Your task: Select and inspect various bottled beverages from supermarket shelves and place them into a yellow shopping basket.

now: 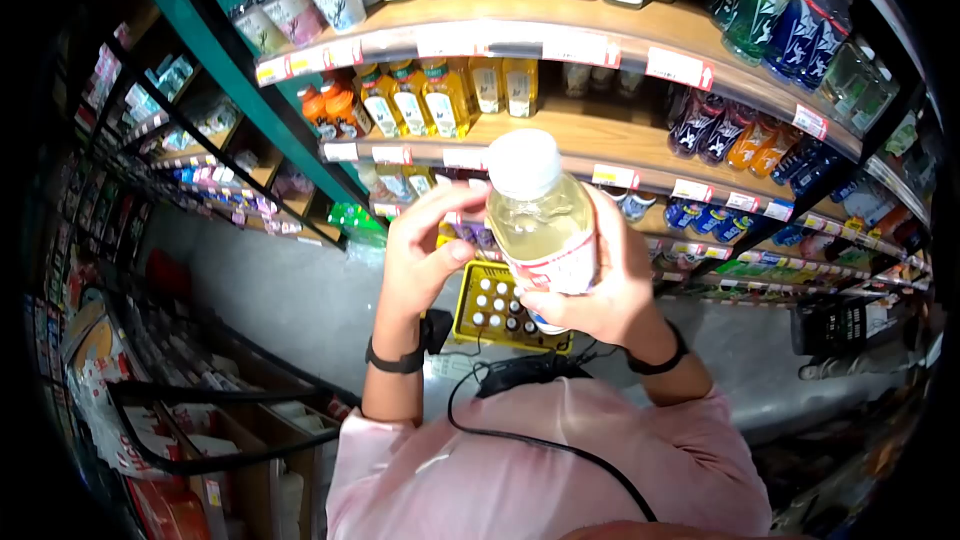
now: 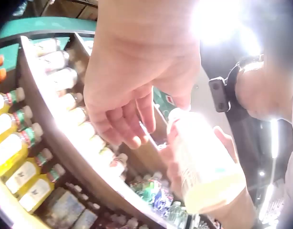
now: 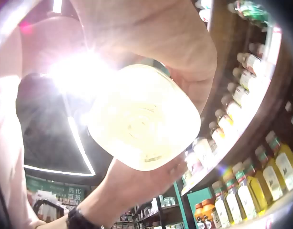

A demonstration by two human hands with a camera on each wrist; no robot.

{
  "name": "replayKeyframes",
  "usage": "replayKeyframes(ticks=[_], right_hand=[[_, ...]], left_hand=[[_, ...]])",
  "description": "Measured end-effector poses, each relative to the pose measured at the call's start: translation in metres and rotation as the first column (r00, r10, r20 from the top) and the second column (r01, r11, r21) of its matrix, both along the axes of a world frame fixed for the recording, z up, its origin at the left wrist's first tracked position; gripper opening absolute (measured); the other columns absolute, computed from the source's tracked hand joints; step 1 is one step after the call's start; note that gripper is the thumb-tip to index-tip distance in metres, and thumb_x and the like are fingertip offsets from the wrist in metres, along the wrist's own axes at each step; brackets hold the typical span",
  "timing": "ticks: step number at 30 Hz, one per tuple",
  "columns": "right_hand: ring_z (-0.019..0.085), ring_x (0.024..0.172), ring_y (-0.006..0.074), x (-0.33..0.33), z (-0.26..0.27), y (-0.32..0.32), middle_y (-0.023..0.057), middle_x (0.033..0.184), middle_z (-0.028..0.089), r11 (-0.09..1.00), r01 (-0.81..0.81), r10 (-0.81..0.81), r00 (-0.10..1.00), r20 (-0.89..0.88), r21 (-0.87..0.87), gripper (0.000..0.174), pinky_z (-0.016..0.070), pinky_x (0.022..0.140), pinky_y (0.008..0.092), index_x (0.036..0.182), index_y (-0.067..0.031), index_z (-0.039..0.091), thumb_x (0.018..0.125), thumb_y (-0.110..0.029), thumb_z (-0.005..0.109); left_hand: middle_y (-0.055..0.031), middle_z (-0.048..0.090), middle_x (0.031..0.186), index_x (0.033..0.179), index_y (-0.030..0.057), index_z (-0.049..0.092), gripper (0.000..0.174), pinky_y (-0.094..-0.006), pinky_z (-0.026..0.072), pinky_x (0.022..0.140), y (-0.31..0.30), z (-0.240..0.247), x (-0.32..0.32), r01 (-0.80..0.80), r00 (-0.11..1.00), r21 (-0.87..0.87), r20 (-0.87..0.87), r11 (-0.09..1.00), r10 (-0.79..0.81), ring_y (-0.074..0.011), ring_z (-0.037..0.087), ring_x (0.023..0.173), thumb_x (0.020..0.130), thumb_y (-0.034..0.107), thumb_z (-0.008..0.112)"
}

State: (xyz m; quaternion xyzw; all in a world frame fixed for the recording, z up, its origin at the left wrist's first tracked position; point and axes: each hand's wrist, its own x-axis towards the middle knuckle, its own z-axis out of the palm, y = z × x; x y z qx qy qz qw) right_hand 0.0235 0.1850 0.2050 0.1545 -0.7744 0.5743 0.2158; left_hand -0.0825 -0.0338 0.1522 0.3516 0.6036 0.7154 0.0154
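Observation:
A clear bottle (image 1: 545,230) of pale yellow drink, with a white cap and a red-and-white label, stands upright before the chest. My right hand (image 1: 618,285) grips its lower body, thumb across the front of the label. To its left, my left hand (image 1: 425,255) is raised with loosely bent fingers, their tips close by the bottle's shoulder. The left wrist view shows those fingers (image 2: 120,126) with nothing between them, beside the bottle's cap end. From below, the right wrist view catches the glaring bottle base (image 3: 144,124); its label is hidden there.
Shelves ahead hold rows of drinks, including yellow bottles (image 1: 445,100) and orange bottles (image 1: 765,145). A yellow crate (image 1: 465,312) of capped bottles sits on the floor (image 1: 260,285) below the hands. A black cable (image 1: 540,440) crosses the pink shirt.

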Motion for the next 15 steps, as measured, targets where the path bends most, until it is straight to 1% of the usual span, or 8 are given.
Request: replayKeyframes(ticks=[1, 3, 4, 7, 11, 12, 13, 15], right_hand=[[0.060, 0.117, 0.0232, -0.001, -0.009, -0.009, 0.0175, 0.128, 0.060, 0.990, -0.042, 0.049, 0.997, 0.051, -0.132, 0.097, 0.0476, 0.099, 0.0368, 0.144, 0.0031, 0.037, 0.064, -0.022, 0.087], [0.061, 0.115, 0.0234, -0.001, -0.030, -0.023, 0.0178, 0.126, 0.061, 0.950, -0.075, 0.107, 0.990, 0.091, -0.302, 0.101, 0.0483, 0.098, 0.0365, 0.149, 0.0013, 0.028, 0.068, -0.017, 0.085], [0.061, 0.114, 0.0234, -0.001, -0.032, -0.029, 0.0179, 0.125, 0.061, 0.930, -0.087, 0.129, 0.987, 0.095, -0.356, 0.103, 0.0484, 0.098, 0.0365, 0.151, 0.0009, 0.024, 0.069, -0.015, 0.084], [0.062, 0.112, 0.0235, 0.000, -0.039, -0.032, 0.0181, 0.124, 0.062, 0.930, -0.074, 0.124, 0.985, 0.119, -0.360, 0.107, 0.0485, 0.097, 0.0364, 0.154, 0.0002, 0.013, 0.072, -0.009, 0.082], [0.059, 0.115, 0.0231, -0.009, -0.053, -0.023, 0.0178, 0.129, 0.056, 0.887, -0.200, 0.250, 0.966, 0.070, -0.416, 0.104, 0.0446, 0.101, 0.0380, 0.155, -0.0018, 0.009, 0.077, -0.005, 0.077], [0.054, 0.124, 0.0238, -0.006, -0.048, -0.023, 0.0190, 0.135, 0.052, 0.858, -0.215, 0.295, 0.950, 0.104, -0.466, 0.103, 0.0384, 0.107, 0.0381, 0.156, -0.0015, 0.009, 0.078, -0.007, 0.076], [0.047, 0.131, 0.0243, -0.006, -0.063, -0.022, 0.0191, 0.142, 0.046, 0.749, -0.279, 0.403, 0.912, 0.079, -0.601, 0.100, 0.0334, 0.111, 0.0384, 0.156, -0.0015, 0.010, 0.079, -0.007, 0.074], [0.040, 0.138, 0.0251, -0.002, -0.066, -0.022, 0.0191, 0.149, 0.038, 0.717, -0.309, 0.447, 0.892, 0.072, -0.625, 0.092, 0.0291, 0.114, 0.0394, 0.155, -0.0006, 0.012, 0.083, -0.009, 0.068]], left_hand=[[-0.0114, 0.064, 0.115, 0.122, -0.0047, 0.062, 0.055, -0.0322, 0.0468, 0.094, 0.006, 0.014, 0.000, 0.022, 0.991, 0.006, -0.131, 1.000, -0.021, -0.0176, 0.060, 0.107, 0.084, 0.033, 0.076], [-0.0111, 0.062, 0.121, 0.129, -0.0039, 0.057, 0.078, -0.0344, 0.0450, 0.098, 0.020, 0.031, 0.008, 0.050, 0.994, -0.044, -0.092, 0.998, -0.054, -0.0186, 0.057, 0.115, 0.075, 0.047, 0.079], [-0.0102, 0.063, 0.123, 0.134, -0.0030, 0.053, 0.080, -0.0334, 0.0445, 0.099, 0.024, 0.039, 0.013, 0.129, 0.991, -0.069, -0.019, 0.989, -0.130, -0.0176, 0.058, 0.114, 0.073, 0.039, 0.083], [-0.0064, 0.067, 0.113, 0.126, -0.0019, 0.058, 0.054, -0.0297, 0.0493, 0.090, 0.038, 0.036, 0.014, 0.157, 0.971, -0.049, 0.191, 0.986, -0.145, -0.0132, 0.062, 0.101, 0.080, 0.019, 0.078], [-0.0065, 0.068, 0.108, 0.121, -0.0023, 0.059, 0.049, -0.0286, 0.0510, 0.086, 0.046, 0.015, -0.002, 0.126, 0.952, 0.112, 0.265, 0.986, -0.152, -0.0124, 0.064, 0.095, 0.087, 0.032, 0.068], [-0.0080, 0.068, 0.107, 0.119, -0.0028, 0.060, 0.052, -0.0291, 0.0518, 0.086, 0.048, 0.014, -0.001, 0.104, 0.974, 0.087, 0.191, 0.991, -0.119, -0.0136, 0.065, 0.094, 0.090, 0.040, 0.063], [-0.0094, 0.069, 0.106, 0.119, -0.0033, 0.059, 0.055, -0.0301, 0.0523, 0.086, 0.050, 0.009, -0.008, 0.060, 0.938, 0.197, 0.323, 0.979, -0.123, -0.0150, 0.066, 0.095, 0.091, 0.044, 0.061], [-0.0105, 0.069, 0.104, 0.119, -0.0028, 0.059, 0.056, -0.0314, 0.0548, 0.083, 0.051, 0.002, -0.017, 0.083, 0.913, 0.264, 0.367, 0.961, -0.179, -0.0162, 0.068, 0.093, 0.095, 0.048, 0.057]])
